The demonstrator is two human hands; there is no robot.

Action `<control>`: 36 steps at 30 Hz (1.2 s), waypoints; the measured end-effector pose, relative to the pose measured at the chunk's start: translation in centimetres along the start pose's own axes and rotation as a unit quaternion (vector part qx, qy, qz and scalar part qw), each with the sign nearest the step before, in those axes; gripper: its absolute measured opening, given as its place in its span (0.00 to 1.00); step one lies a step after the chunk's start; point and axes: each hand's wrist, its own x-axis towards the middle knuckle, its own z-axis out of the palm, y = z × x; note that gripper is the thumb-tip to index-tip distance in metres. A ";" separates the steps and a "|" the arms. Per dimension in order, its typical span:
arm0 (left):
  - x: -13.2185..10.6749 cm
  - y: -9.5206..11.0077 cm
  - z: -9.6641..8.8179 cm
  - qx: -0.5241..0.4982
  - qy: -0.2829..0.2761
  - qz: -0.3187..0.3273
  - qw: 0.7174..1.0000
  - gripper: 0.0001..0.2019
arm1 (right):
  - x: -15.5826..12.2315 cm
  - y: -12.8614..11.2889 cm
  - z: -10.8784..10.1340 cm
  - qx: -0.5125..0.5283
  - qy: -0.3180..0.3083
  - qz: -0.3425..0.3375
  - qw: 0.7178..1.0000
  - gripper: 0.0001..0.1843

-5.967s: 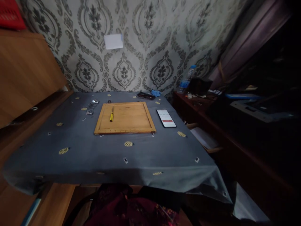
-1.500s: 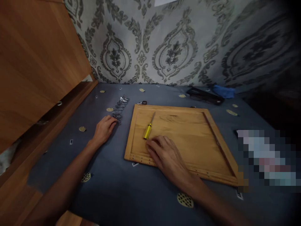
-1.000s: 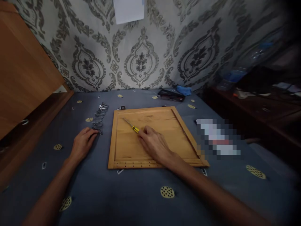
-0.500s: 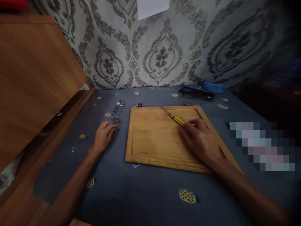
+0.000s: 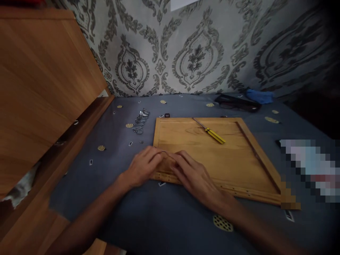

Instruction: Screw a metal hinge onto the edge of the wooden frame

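Note:
My left hand (image 5: 145, 165) is over the near left part of a wooden board (image 5: 225, 166), its fingers pinched together. A thin, shiny metal piece (image 5: 161, 151) shows between the fingertips of both hands; its full shape is hidden. My right hand (image 5: 196, 177) comes in from the right with bent fingers closed at that piece. Farther back on the board lies a yellow-handled screwdriver (image 5: 214, 136), touched by neither hand. Left of the board, several small metal wire rings or clips (image 5: 139, 122) sit in a row, with a tiny metal part (image 5: 141, 142) nearer me.
A dark blue cloth with pineapple prints (image 5: 101, 177) covers the surface. A wooden cabinet (image 5: 47, 88) stands at the left. Behind the board are a black case (image 5: 236, 103), a blue cloth (image 5: 260, 96) and a small black square (image 5: 167, 115). A patterned curtain (image 5: 196, 46) hangs at the back.
My right hand has let go of the screwdriver, leaving it on the board, and moved left to meet my left hand. The left hand has come from the row of rings onto the board.

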 end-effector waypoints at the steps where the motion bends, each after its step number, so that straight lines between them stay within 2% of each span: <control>1: 0.2 0.8 -0.2 -0.009 -0.012 0.041 0.999 0.15 | 0.0 -0.2 0.1 0.004 0.002 -0.001 1.000 0.18; 5: 0.7 2.5 -0.6 -0.037 -0.005 0.067 0.997 0.14 | -0.5 -0.5 -0.2 0.020 0.033 -0.008 0.999 0.10; 10: 0.6 2.6 -0.4 -0.096 0.029 0.084 0.991 0.08 | -1.7 -0.9 -0.8 0.041 0.079 -0.050 0.995 0.08; 13: 0.3 1.2 -0.3 -0.119 0.060 0.026 0.991 0.08 | -2.2 -0.7 -1.0 0.061 0.089 -0.034 0.994 0.06; 16: -0.6 -1.9 -0.1 -0.090 0.106 -0.103 0.985 0.12 | -2.4 -0.2 -1.0 0.072 0.110 0.025 0.991 0.06; 17: -0.9 -3.1 0.0 -0.054 0.114 -0.164 0.978 0.13 | -2.4 0.0 -1.1 0.073 0.113 0.039 0.990 0.07; 19: -1.7 -5.2 0.3 -0.005 0.074 -0.225 0.972 0.18 | -2.4 0.2 -1.0 0.070 0.113 0.048 0.990 0.10; 22: -2.7 -6.9 0.8 0.014 -0.025 -0.222 0.975 0.24 | -2.6 0.2 -1.0 0.051 0.099 0.032 0.993 0.11; 24: -3.1 -7.0 0.9 0.018 -0.057 -0.218 0.974 0.24 | -2.9 0.2 -1.0 0.031 0.093 0.028 0.995 0.12; 30: -3.2 -6.7 0.5 0.022 -0.008 -0.276 0.961 0.15 | -3.0 0.1 -1.5 0.026 0.105 0.006 0.994 0.09; 32: -3.2 -7.0 0.3 0.021 0.003 -0.274 0.961 0.15 | -2.8 0.0 -1.5 0.017 0.108 -0.011 0.994 0.10; 36: -2.6 -6.7 0.2 0.003 0.053 -0.247 0.968 0.13 | -2.9 -0.4 -1.3 0.025 0.105 0.011 0.994 0.13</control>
